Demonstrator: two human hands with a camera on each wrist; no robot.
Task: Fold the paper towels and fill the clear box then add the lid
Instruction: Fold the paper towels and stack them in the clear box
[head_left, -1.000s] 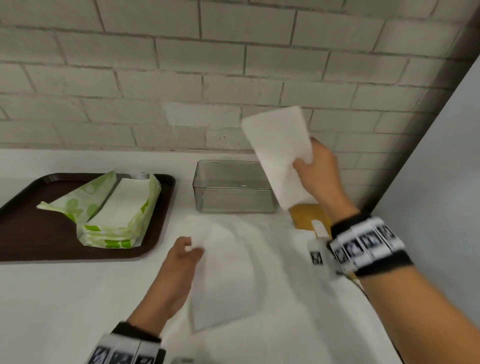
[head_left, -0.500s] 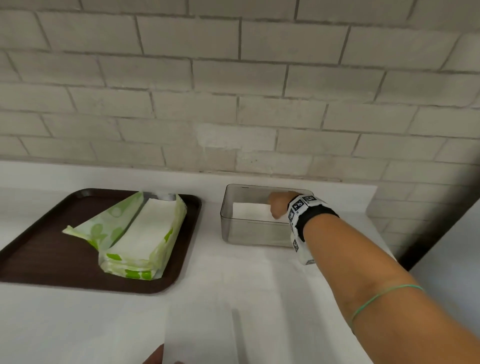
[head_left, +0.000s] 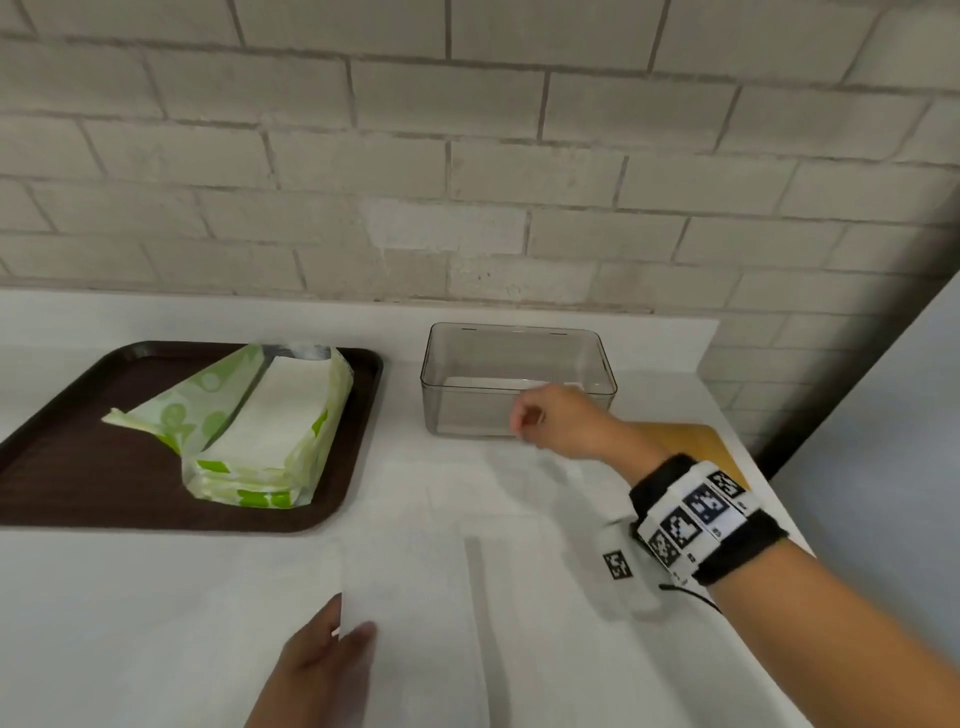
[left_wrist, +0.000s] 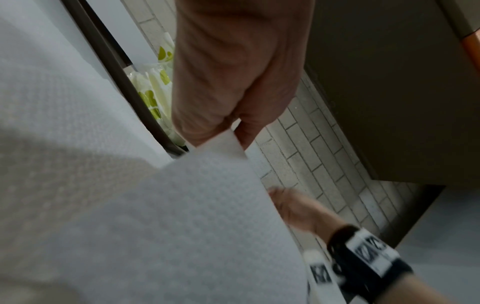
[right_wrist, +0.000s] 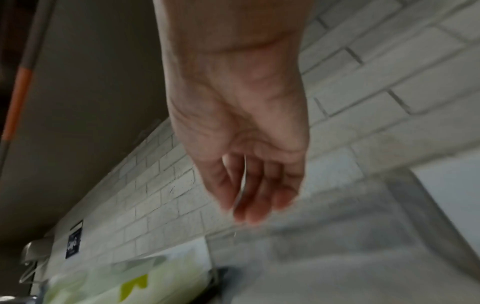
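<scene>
Item: unfolded paper towel (head_left: 415, 587), long axis 12-to-6, left hand (head_left: 317, 670) pinching its 7 o'clock edge.
Right hand (head_left: 561, 421), fingers loosely curled, empty, hangs at 1 o'clock beside clear box (head_left: 514, 358); left nearer.

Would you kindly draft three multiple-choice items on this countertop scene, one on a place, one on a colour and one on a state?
1. Where does the open pack of paper towels lie?
A. inside the clear box
B. on the brown tray
C. on the wooden board

2. What colour is the print on the pack's wrapper?
A. green
B. red
C. blue

3. What is the left hand doing?
A. resting flat on the tray
B. lifting the clear box
C. pinching the edge of a paper towel sheet

Answers:
1 B, the pack sits on the brown tray, left of the clear box.
2 A, green leaf shapes mark the pale wrapper.
3 C, the left wrist view shows thumb and fingers closed on the paper towel sheet; the right hand holds nothing.
</scene>
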